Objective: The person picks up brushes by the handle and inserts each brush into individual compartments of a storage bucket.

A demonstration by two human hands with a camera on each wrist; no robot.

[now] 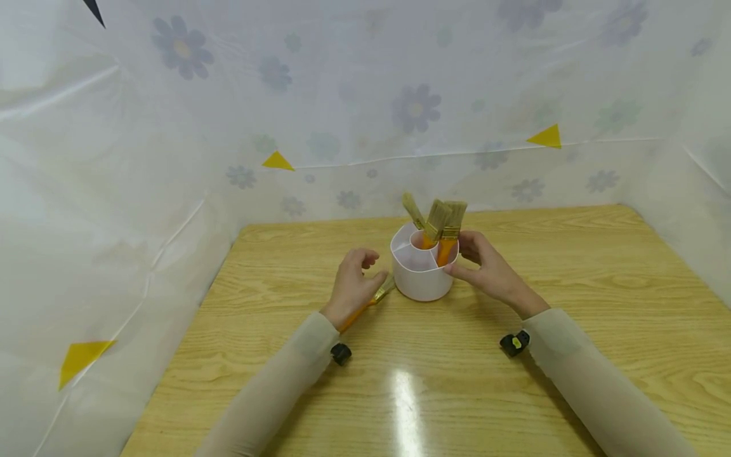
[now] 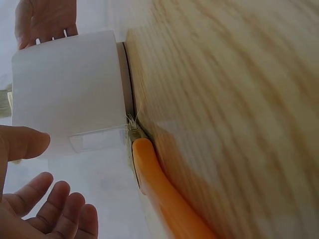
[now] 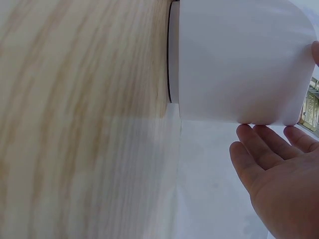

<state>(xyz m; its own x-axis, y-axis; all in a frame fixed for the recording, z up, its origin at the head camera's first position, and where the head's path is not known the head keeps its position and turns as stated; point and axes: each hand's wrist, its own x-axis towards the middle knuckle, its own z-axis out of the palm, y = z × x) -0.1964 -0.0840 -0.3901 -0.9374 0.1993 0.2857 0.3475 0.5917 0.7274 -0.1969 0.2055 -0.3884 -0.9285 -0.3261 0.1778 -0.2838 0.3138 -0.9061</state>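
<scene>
A white divided cup (image 1: pixel 421 279) stands on the wooden table (image 1: pixel 571 292) with three orange-handled brushes (image 1: pixel 441 223) upright in it, bristles up. My right hand (image 1: pixel 485 266) holds the cup's right side, thumb at the front and fingers behind; in the right wrist view the fingertips (image 3: pixel 259 134) touch the cup (image 3: pixel 239 59). My left hand (image 1: pixel 358 279) hovers just left of the cup, fingers relaxed and empty. Under it another brush (image 1: pixel 372 302) lies flat, bristles against the cup's base. The left wrist view shows that brush (image 2: pixel 159 189), the cup (image 2: pixel 65 89) and my loose fingers (image 2: pixel 55 209).
White flowered plastic sheeting (image 1: pixel 171 158) walls the table on the left, back and right. Small black units sit at my wrists (image 1: pixel 341 353) (image 1: pixel 515 343). Bare wood stretches in front of the cup and to its right.
</scene>
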